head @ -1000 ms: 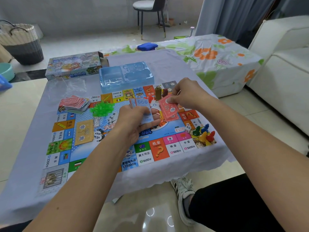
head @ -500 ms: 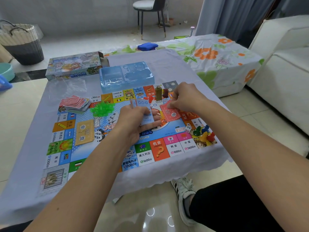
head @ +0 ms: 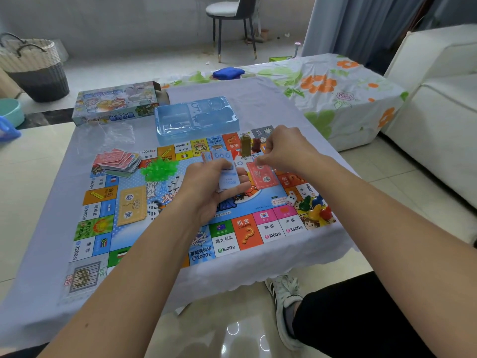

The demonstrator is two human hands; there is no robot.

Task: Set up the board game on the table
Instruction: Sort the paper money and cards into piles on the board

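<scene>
Game board [head: 165, 228] — laid flat on a pale tablecloth [head: 41, 228], centre of the frame, its near edge at the table's front.

Left hand [head: 206, 189], centre of frame: fingers curled round a stack of blue paper notes [head: 228, 178], held above the board's middle.

Right hand [head: 286, 148], right of centre: fingers curled, thumb and forefinger pinched together just above a pile of red notes [head: 260, 175] lying on the board; whether it has hold of a note cannot be told.

Loose fan of red-backed cards [head: 116, 161] — left of centre, over the board's far-left corner.
Heap of green plastic pieces [head: 158, 169], just right of the cards.
Tan card deck [head: 131, 205] on the board, left of the left hand.
White die [head: 291, 199] and a cluster of coloured pawns [head: 316, 206], lower right part of the board.
Small olive and dark-red pieces [head: 249, 146] standing at the board's far edge, beside the right hand.

Blue plastic tray [head: 196, 120], upper centre, touching the board's far edge.
Game box [head: 116, 103], upper left, beside the tray.
</scene>
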